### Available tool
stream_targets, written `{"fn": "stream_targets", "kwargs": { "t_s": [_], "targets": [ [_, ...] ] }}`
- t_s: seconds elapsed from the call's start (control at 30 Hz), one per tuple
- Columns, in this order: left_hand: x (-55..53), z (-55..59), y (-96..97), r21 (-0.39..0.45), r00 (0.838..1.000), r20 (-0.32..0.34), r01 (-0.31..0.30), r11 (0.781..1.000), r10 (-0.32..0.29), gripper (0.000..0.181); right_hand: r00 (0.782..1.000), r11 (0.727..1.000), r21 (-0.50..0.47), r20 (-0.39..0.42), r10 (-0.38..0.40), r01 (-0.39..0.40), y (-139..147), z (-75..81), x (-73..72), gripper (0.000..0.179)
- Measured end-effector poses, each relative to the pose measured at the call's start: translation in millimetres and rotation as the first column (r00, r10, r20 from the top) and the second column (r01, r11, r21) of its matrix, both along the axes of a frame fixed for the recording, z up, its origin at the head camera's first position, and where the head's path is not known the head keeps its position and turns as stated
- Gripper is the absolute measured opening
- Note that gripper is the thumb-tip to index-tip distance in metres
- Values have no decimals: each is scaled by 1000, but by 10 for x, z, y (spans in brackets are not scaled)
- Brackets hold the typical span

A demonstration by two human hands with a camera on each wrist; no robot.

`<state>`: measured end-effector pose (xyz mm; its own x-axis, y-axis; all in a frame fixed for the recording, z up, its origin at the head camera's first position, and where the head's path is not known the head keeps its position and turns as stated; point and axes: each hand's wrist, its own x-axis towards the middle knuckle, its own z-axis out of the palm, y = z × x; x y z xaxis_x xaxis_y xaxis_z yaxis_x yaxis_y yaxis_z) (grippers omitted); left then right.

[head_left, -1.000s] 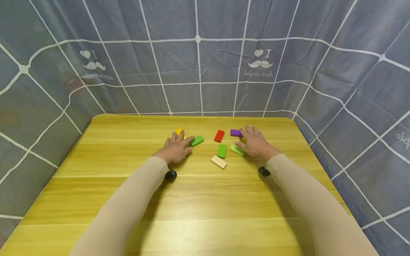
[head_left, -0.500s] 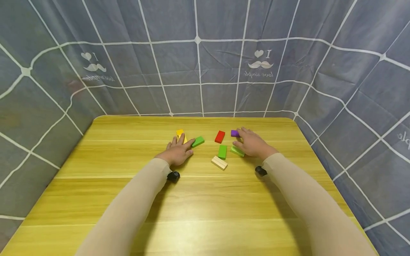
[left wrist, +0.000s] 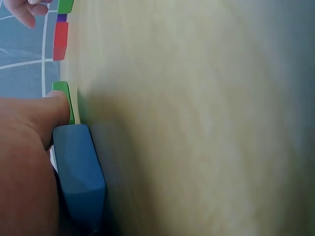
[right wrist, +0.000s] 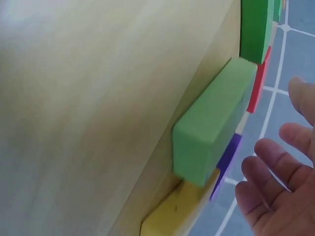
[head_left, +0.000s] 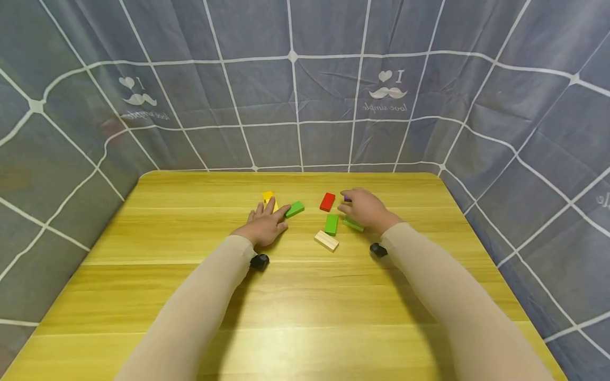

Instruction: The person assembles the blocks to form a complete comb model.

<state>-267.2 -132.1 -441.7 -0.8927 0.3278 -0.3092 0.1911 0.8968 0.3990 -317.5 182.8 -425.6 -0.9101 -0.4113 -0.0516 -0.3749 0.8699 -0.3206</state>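
Observation:
My left hand (head_left: 262,226) lies low over the table, fingers spread, its thumb and index side by a green block (head_left: 295,209) and its other fingertips at yellow blocks (head_left: 268,196). In the left wrist view a blue block (left wrist: 78,167) sits beside that hand; the head view hides it. My right hand (head_left: 367,207) hovers over a purple block (head_left: 347,199) and a light green block (head_left: 352,224), mostly covering the purple one. Seen from the right wrist, its fingers (right wrist: 275,167) are loosely bent with nothing in them, and a yellow block (right wrist: 177,209) lies beside the light green one.
Between the hands lie a red block (head_left: 327,201), another green block (head_left: 331,225) and a plain wooden block (head_left: 326,241). The wooden table (head_left: 295,301) has a grey checked curtain (head_left: 324,95) along its back and sides. A black wrist device (head_left: 259,262) hangs under the left cuff.
My right hand has shifted left, and its fingers now cover more of the purple block. The left hand has barely moved; the blocks stay where they were.

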Motion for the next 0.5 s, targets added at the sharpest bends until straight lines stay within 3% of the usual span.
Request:
{"fn": "stream_targets", "kwargs": {
  "t_s": [0.27,0.5],
  "targets": [
    [-13,6,4,2,1000,-4,-2,1000,2,62,999,1000,-15,46,-17,18,-213,-27,-135,64],
    [-15,-37,-10,11,1000,0,-6,1000,6,62,987,996,-33,136,-83,88,-353,-60,-214,72]
  ]
}}
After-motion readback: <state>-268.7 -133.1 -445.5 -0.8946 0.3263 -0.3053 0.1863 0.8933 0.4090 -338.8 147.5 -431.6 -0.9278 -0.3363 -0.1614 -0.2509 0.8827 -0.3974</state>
